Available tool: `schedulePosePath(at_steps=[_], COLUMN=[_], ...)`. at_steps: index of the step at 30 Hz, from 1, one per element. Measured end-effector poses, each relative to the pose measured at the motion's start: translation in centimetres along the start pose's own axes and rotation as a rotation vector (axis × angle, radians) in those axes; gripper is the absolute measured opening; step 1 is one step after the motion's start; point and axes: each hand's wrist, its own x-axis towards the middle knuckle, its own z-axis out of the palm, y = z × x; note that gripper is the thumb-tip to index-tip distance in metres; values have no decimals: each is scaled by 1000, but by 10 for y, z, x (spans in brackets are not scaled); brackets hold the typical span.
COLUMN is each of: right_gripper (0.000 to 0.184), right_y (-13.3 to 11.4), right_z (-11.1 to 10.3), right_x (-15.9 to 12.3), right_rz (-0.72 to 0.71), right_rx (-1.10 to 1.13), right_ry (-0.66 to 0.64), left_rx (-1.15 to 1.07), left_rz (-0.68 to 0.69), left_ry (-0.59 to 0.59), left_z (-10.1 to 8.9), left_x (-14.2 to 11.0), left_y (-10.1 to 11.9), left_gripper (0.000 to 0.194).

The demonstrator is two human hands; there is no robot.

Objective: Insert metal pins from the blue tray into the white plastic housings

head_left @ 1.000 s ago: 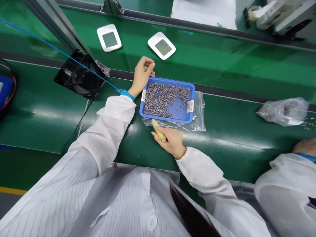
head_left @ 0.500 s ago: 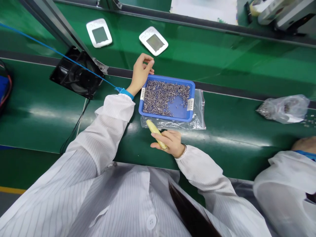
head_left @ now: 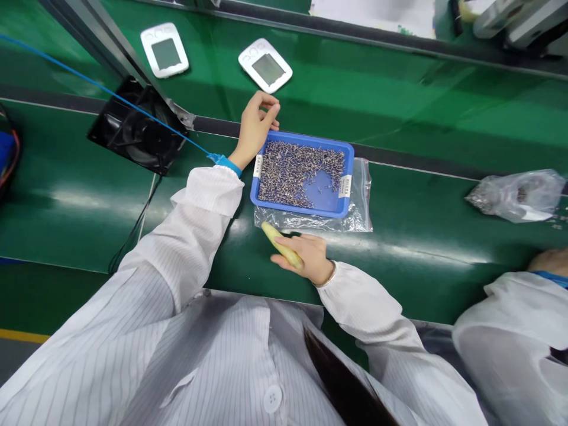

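Observation:
A blue tray (head_left: 342,204) full of small metal screws (head_left: 293,171) lies on a clear plastic bag (head_left: 361,213) on the green bench. My left hand (head_left: 255,127) hovers at the tray's far left corner, its fingers pinched together; whatever they hold is too small to make out. A blue wrist strap (head_left: 228,164) with a blue cord (head_left: 102,89) is on that wrist. My right hand (head_left: 306,257) rests on the bench just in front of the tray, closed on a yellow-handled tool (head_left: 277,242) that points up and left.
Two white devices with grey screens (head_left: 165,49) (head_left: 265,65) lie on the green conveyor beyond the tray. A black fan (head_left: 137,133) sits at the left under a metal post. A plastic bag of screws (head_left: 517,195) lies at the right. A co-worker's sleeve (head_left: 510,331) is at the lower right.
The two white devices have drifted left and away in the view. My right hand drew back slightly from the tray with the tool. My left hand stays pinched at the tray corner.

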Motion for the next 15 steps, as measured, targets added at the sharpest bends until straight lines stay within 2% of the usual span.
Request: schedulePosePath(at_steps=[3,7,15], right_gripper=[20,20,16], right_y=[-2,-2,0], right_z=[5,8,4], right_x=[3,6,3], right_rz=[37,-17,5], right_rx=[-67,-55,54], right_ry=[-75,-88,21], left_rx=[9,15,19], left_rz=[-12,-34,-38], left_ry=[-15,-29,-46], left_z=[0,0,0], left_x=[-1,-1,0], left_y=[2,3,0], left_gripper=[27,17,23])
